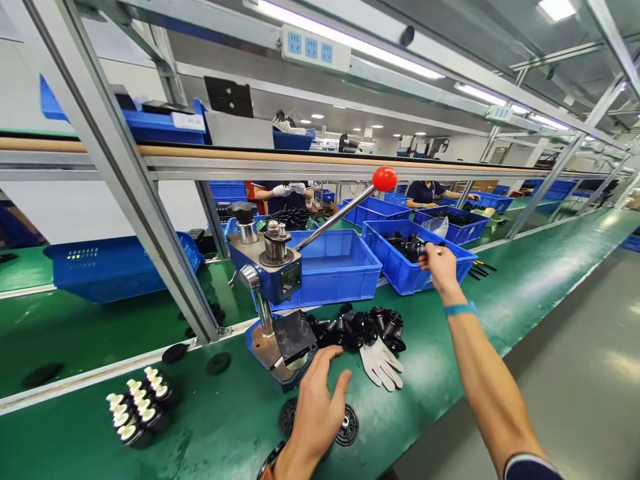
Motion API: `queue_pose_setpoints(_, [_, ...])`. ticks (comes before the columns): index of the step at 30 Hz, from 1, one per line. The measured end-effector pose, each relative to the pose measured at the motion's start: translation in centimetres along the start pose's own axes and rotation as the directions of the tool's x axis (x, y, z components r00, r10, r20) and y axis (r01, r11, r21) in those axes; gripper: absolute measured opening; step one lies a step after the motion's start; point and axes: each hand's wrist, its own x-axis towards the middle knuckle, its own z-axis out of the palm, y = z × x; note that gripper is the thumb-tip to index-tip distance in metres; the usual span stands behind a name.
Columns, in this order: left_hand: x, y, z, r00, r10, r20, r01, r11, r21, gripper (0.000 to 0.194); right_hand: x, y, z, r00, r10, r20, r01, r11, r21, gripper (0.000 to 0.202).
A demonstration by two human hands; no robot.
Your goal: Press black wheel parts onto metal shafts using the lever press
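Note:
My right hand [441,270] is over the near rim of a blue bin [411,279], its fingers closed on a black plastic part [419,250] at the edge of a pile of similar parts. The fingers partly cover that part. My left hand [320,407] hovers low over the green bench with thumb and fingers apart, holding nothing. Black wheel-like discs [347,425] lie beside and partly behind it. Just beyond stands a hand press [280,267] with a red-knobbed lever [385,179]. Black spool-shaped parts [357,327] and a white glove [381,363] lie to the press's right.
Black parts with cream-coloured tops [135,407] stand in rows at the left. Another blue bin [340,283] sits behind the press. A metal post [145,187] and overhead shelf [325,163] frame the bench [215,427]. Co-workers' gloved hands [290,190] and an arm [457,195] show across the line.

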Motion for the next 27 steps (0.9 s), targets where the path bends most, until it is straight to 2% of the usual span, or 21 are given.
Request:
queue_pose_setpoints(2, [-1.1, -0.5, -0.5, 1.000, -0.026, 0.017, 0.026, 1.000, -0.004, 0.030, 4.0, -0.1, -0.4, 0.999, 0.012, -0.038, -0.013, 1.000, -0.023, 0.042])
queue_pose_setpoints(3, [-1.6, -0.8, -0.7, 0.999, -0.046, 0.018, 0.046, 0.999, -0.006, 0.031, 5.0, -0.1, -0.3, 0.999, 0.009, -0.033, -0.011, 0.999, -0.045, 0.041])
queue_pose_setpoints(5, [-2.4, -1.3, -0.9, 0.995, -0.099, 0.011, 0.099, 0.995, -0.008, 0.033, 4.6, 0.4, 0.5, 1.000, -0.015, 0.023, 0.017, 0.994, -0.107, 0.041])
queue_pose_setpoints(6, [-2.6, -1.6, -1.0, 0.992, -0.126, 0.006, 0.126, 0.992, -0.007, 0.033, 3.2, 0.8, 1.3, 0.996, -0.036, 0.081, 0.047, 0.989, -0.141, 0.041])
queue_pose_setpoints(8, [-3.0, -2.1, -0.9, 0.985, -0.172, 0.005, 0.172, 0.985, -0.007, 0.034, -1.2, 2.0, 3.3, 0.963, -0.080, 0.257, 0.133, 0.971, -0.198, 0.039])
queue_pose_setpoints(11, [-3.2, -2.4, -0.7, 0.979, -0.205, 0.015, 0.205, 0.979, -0.015, 0.033, -9.5, 4.3, 6.4, 0.839, -0.086, 0.538, 0.262, 0.929, -0.260, 0.037])
queue_pose_setpoints(13, [-3.3, -2.4, -0.7, 0.977, -0.211, 0.017, 0.211, 0.977, -0.027, 0.032, -13.8, 5.5, 7.9, 0.806, -0.052, 0.590, 0.301, 0.894, -0.332, 0.035])
queue_pose_setpoints(14, [-3.4, -2.3, -0.7, 0.977, -0.212, 0.016, 0.212, 0.977, -0.034, 0.032, -15.2, 6.0, 8.5, 0.805, -0.037, 0.592, 0.309, 0.878, -0.365, 0.033])
queue_pose_setpoints(16, [-3.5, -2.2, -0.7, 0.975, -0.220, 0.022, 0.221, 0.974, -0.047, 0.032, -16.1, 6.6, 9.1, 0.821, -0.013, 0.571, 0.305, 0.856, -0.418, 0.026])
queue_pose_setpoints(18, [-3.5, -2.1, -0.6, 0.971, -0.235, 0.036, 0.237, 0.969, -0.065, 0.032, -15.4, 6.9, 9.2, 0.845, 0.012, 0.535, 0.276, 0.847, -0.454, 0.017])
queue_pose_setpoints(20, [-3.2, -1.9, -0.2, 0.968, -0.246, 0.060, 0.250, 0.964, -0.091, 0.031, -14.0, 7.0, 9.1, 0.868, 0.037, 0.494, 0.233, 0.850, -0.473, 0.022])
queue_pose_setpoints(25, [-1.2, -1.5, 2.1, 0.975, -0.200, 0.096, 0.210, 0.971, -0.115, 0.033, -11.7, 7.2, 7.1, 0.905, 0.039, 0.424, 0.177, 0.871, -0.459, 0.032])
queue_pose_setpoints(27, [-0.2, -1.3, 3.1, 0.982, -0.157, 0.107, 0.167, 0.981, -0.093, 0.037, -11.1, 7.7, 5.5, 0.937, 0.064, 0.343, 0.116, 0.870, -0.480, 0.037])
